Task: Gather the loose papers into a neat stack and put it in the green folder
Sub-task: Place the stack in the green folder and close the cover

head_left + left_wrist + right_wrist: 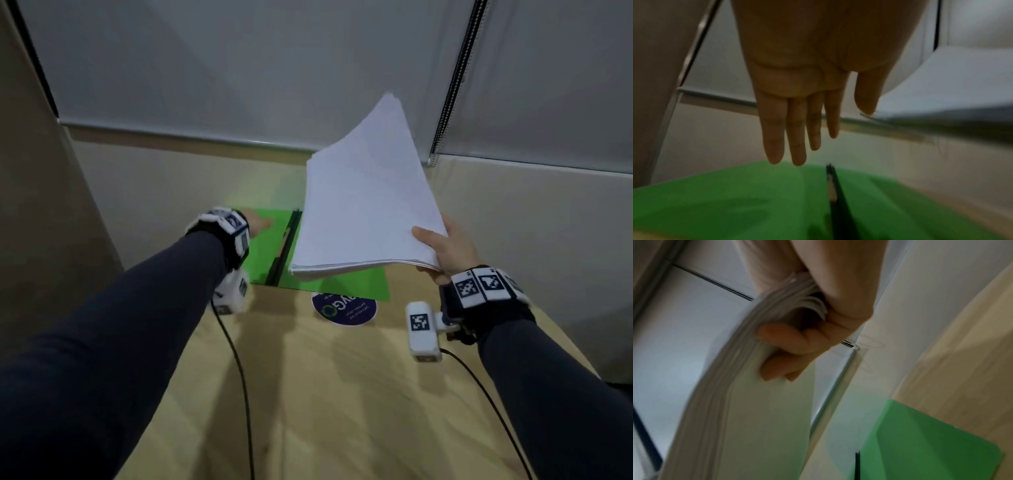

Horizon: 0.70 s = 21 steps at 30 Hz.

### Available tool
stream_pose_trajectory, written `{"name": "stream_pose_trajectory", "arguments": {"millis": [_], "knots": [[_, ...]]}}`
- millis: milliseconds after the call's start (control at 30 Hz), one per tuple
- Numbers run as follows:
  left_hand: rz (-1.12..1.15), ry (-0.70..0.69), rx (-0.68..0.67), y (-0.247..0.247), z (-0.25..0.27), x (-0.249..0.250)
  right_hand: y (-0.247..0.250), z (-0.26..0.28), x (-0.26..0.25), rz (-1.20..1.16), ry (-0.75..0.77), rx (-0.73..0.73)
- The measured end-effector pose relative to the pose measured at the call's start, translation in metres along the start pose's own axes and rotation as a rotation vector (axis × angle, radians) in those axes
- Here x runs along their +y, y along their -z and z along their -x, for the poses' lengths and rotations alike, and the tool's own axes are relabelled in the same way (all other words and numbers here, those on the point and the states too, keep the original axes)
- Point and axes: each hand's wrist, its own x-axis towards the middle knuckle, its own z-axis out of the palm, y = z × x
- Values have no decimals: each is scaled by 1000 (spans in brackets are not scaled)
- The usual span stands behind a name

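The green folder (270, 246) lies open and flat on the wooden table, a dark spine strip (284, 246) running down its middle. My left hand (255, 222) hovers over the folder's left leaf with fingers (795, 134) straight and nothing in it. My right hand (445, 246) grips the near right corner of a thick stack of white papers (363, 209), thumb on top, fingers (781, 352) curled beneath. The stack hangs tilted above the folder's right leaf (920, 439), its far end raised.
A round dark blue sticker (344, 310) sits on the table just in front of the folder. Grey blinds and a beige sill close the far side, and a beige panel (34, 205) stands on the left. Black cables (239, 377) trail from both wrist cameras.
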Motion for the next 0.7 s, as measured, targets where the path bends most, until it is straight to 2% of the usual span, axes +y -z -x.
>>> {"name": "stream_pose_trajectory", "arguments": {"millis": [33, 100, 233, 333, 500, 633, 700], "knots": [[-152, -18, -7, -10, -5, -8, 0, -3, 3, -5, -24, 13], [-369, -34, -142, -30, -12, -21, -1, -10, 10, -36, -78, 44], [-465, -10, -284, -58, -11, -34, -7, -16, 23, -63, -161, 81], [-512, 36, -296, -65, -6, -47, -7, -16, 30, -61, -202, 91], [-632, -1, -274, -64, 23, -67, -10, 0, 36, -68, -278, 100], [-750, -41, -402, -63, 59, -79, -13, 21, 53, -40, -318, 87], [-760, -48, -423, -59, 72, -83, -16, 30, 66, -27, -341, 121]]}}
